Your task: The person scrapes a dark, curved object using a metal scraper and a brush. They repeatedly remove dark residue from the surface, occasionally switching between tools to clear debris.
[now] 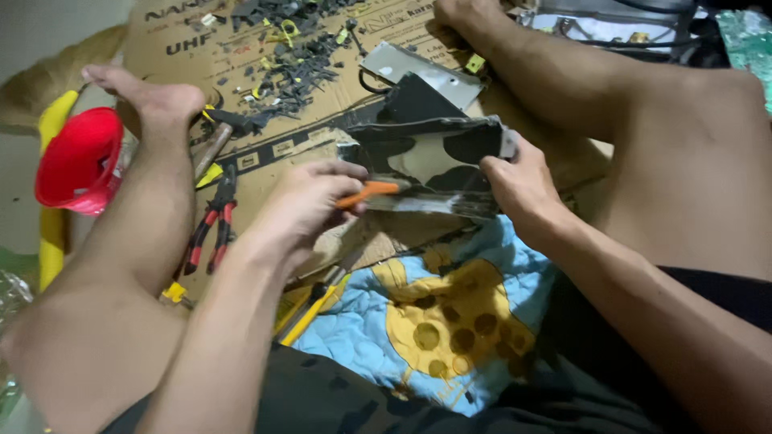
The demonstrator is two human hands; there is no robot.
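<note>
Bare forearms reach out from the bottom of the view over a blue and yellow quilted cloth [426,321] spread across the lap. Left hand [310,205] is clenched around an orange-handled tool [368,191], its tip aimed at the near edge of a dark shiny panel [430,161]; whether the tip touches cannot be told. Right hand [523,189] pinches the panel's right end, propping it tilted off the cardboard sheet [265,153], seemingly to steady it against the tool's push. Both hands stand apart, one at each end of the panel. Legs are spread, and the panel sits between them, probably so the work stays close. Red-handled pliers [211,229] lie by the left leg, within easy reach. Dark broken scraps [289,56] litter the cardboard farther out. Off left sits a red bowl [76,161].
</note>
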